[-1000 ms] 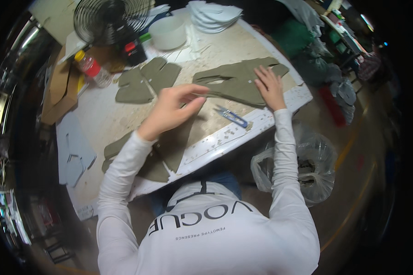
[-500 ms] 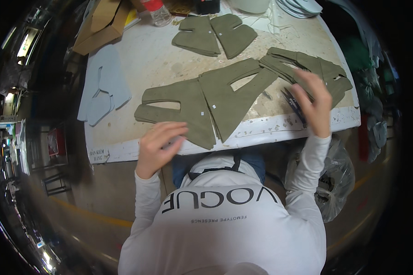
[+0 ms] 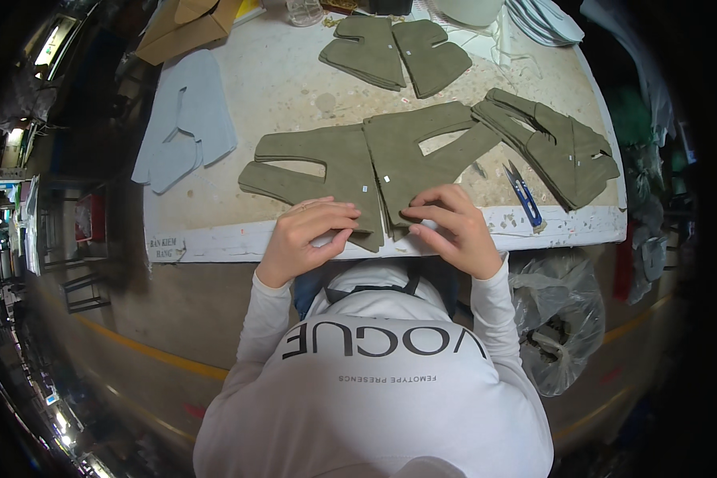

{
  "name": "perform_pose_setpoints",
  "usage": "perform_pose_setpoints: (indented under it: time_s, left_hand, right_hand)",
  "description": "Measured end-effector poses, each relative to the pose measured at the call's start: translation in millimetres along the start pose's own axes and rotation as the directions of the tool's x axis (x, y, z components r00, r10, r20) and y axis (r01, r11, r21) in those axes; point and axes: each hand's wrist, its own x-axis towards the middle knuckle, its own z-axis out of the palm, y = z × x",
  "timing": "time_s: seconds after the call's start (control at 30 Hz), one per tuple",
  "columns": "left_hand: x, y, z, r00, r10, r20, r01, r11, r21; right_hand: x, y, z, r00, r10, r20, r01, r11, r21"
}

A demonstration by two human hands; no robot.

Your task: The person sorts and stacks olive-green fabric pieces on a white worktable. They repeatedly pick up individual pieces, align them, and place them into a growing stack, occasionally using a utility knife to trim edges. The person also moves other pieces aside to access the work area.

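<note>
Two adjoining stacks of olive-green cut fabric pieces lie in front of me, each with a small white label. Over the near edge of the left fabric stack [image 3: 334,175] is my left hand [image 3: 307,239], its fingers stretched out on the cloth and its thumb apart. My right hand [image 3: 454,231] is at the near tip of the right fabric stack [image 3: 406,159], fingertips touching the cloth, a gap between thumb and fingers. Blue thread snips [image 3: 524,197] lie to the right of that hand, apart from it.
More olive pieces [image 3: 570,151] lie at the right, and another pair [image 3: 434,60] lies farther back. Light grey pieces [image 3: 195,111] are at the left, near a cardboard box [image 3: 187,32]. A clear plastic bag [image 3: 558,319] hangs below the white table's edge [image 3: 207,247].
My right hand has moved left and down, from above the right-hand pieces to the middle stack's tip, uncovering the snips. My left hand has shifted right onto the left stack's edge.
</note>
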Motion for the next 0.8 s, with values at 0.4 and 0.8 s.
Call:
perform_pose_setpoints:
  time_s: [0.4, 0.8]
  left_hand:
    - [37, -16, -104, 0.291, -0.455, -0.842, 0.041, 0.885, -0.464]
    - [0, 4, -1, 0.885, -0.266, -0.382, 0.140, 0.935, -0.327]
  right_hand:
    - [-5, -9, 15, 0.990, -0.124, -0.061, 0.112, 0.978, -0.176]
    - [-4, -11, 23, 0.990, -0.091, -0.106, 0.072, 0.983, -0.172]
